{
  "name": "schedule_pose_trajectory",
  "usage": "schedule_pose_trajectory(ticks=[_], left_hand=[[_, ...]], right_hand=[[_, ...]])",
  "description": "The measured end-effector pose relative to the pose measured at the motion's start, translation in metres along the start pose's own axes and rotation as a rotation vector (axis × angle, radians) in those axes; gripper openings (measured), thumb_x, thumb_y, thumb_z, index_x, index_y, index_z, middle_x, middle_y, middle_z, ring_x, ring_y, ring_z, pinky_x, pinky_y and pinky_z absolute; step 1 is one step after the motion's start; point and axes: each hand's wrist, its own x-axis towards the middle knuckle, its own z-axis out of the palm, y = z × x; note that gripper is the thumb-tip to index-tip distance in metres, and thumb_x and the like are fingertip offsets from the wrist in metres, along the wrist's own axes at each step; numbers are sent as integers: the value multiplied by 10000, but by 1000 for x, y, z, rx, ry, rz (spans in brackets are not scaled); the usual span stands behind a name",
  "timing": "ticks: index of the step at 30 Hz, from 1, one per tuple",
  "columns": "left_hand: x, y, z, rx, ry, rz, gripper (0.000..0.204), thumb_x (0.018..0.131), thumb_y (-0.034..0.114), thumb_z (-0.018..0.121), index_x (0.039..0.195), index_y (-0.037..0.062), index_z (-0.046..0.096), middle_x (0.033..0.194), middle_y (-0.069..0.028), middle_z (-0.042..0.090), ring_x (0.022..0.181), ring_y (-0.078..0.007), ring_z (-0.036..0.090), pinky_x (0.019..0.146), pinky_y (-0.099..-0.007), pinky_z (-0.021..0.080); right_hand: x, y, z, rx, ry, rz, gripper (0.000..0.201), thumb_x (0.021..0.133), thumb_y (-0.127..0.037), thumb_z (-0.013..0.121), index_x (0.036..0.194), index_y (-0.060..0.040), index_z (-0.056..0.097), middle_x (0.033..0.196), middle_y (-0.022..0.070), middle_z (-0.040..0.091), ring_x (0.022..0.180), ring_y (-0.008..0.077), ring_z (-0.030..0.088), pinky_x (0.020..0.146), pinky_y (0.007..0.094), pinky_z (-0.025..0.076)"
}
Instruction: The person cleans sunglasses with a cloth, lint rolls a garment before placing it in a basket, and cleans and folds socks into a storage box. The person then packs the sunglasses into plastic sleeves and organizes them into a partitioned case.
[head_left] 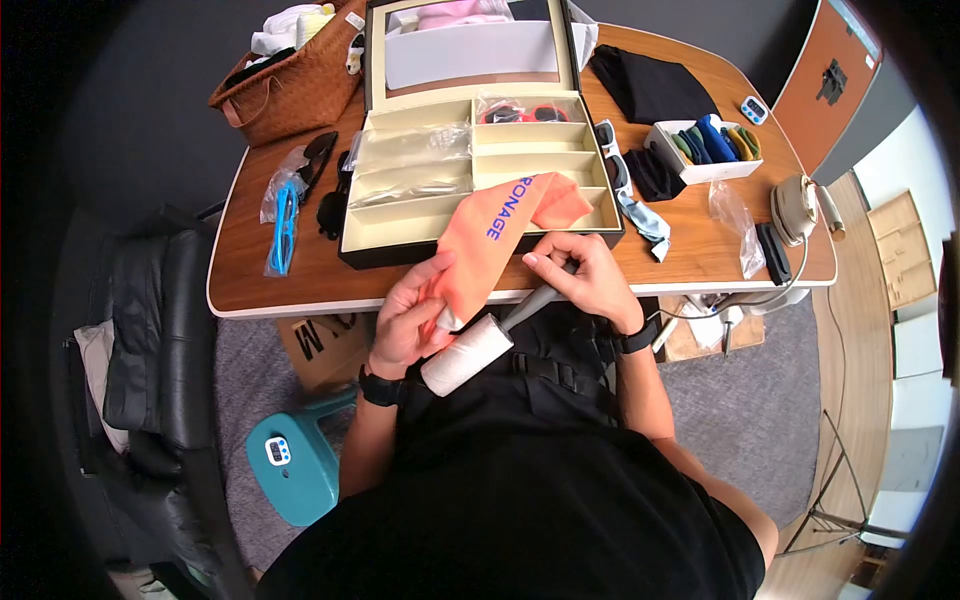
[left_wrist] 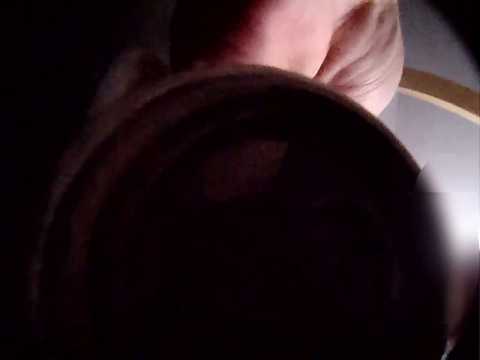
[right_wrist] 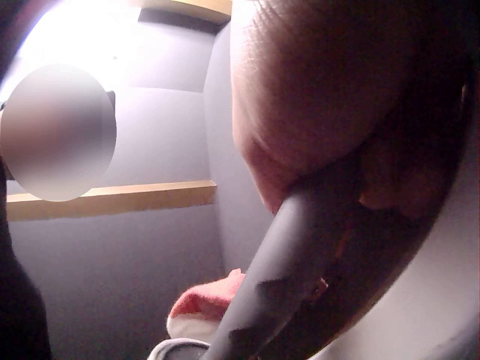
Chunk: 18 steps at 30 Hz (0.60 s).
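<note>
In the head view the left hand [head_left: 405, 325] pinches the lower end of an orange cloth [head_left: 490, 235] with blue lettering, whose upper part lies over the front of the open case. The right hand [head_left: 590, 280] grips the grey handle [head_left: 530, 307] of a lint roller. Its white roll [head_left: 467, 356] points down-left, close below the cloth's lower end. The right wrist view shows the handle [right_wrist: 281, 255] running out of the right hand [right_wrist: 315, 82], with a bit of the cloth [right_wrist: 206, 300] beyond. Mostly dark, the left wrist view shows part of the left hand [left_wrist: 315, 45].
The compartment case [head_left: 380, 240] holds red glasses [head_left: 525, 114] and plastic sleeves. Left of it are blue glasses [head_left: 284, 228] and a woven basket [head_left: 290, 100]; at right, a white box [head_left: 725, 172] of rolled cloths, black cloth [head_left: 650, 85] and a corded device [head_left: 793, 208]. A teal stool [head_left: 300, 480] stands lower left.
</note>
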Motion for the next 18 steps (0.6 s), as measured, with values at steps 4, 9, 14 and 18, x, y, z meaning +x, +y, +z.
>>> schedule_pose_trajectory(ticks=[4, 9, 14, 18], left_hand=[[0, 14, 2, 178, -32, 22, 372, 962, -21, 396, 1316, -14, 512, 773, -56, 600, 421, -68, 402, 440, -221, 386], [-2, 24, 23, 329, 18, 134, 304, 992, 39, 392, 1195, -34, 607, 714, -35, 571, 505, -55, 442, 488, -211, 392], [-3, 31, 25, 610, 86, 199, 320, 944, 87, 558, 1243, -27, 572, 945, -69, 615, 827, -116, 573, 737, -259, 475], [-5, 23, 36, 789, 72, 281, 768, 771, 139, 806, 1399, -29, 397, 1206, -99, 576, 1127, -145, 532, 954, -285, 423]], right_hand=[[-1, 2, -2, 60, -42, 57, 317, 919, -214, 672, 680, -5, 670, 498, -4, 477, 473, 55, 374, 458, 271, 302], [-5, -4, -13, 172, -79, 88, 354, 934, -221, 663, 649, -12, 681, 536, -23, 553, 503, 42, 440, 478, 242, 333], [-6, -16, -13, 372, 166, 92, 349, 952, -203, 632, 667, -13, 696, 591, -14, 608, 549, 37, 477, 520, 221, 347], [-4, -31, 14, 432, 351, 30, 358, 965, -226, 618, 681, -26, 706, 599, -33, 612, 549, 27, 477, 520, 217, 348]])
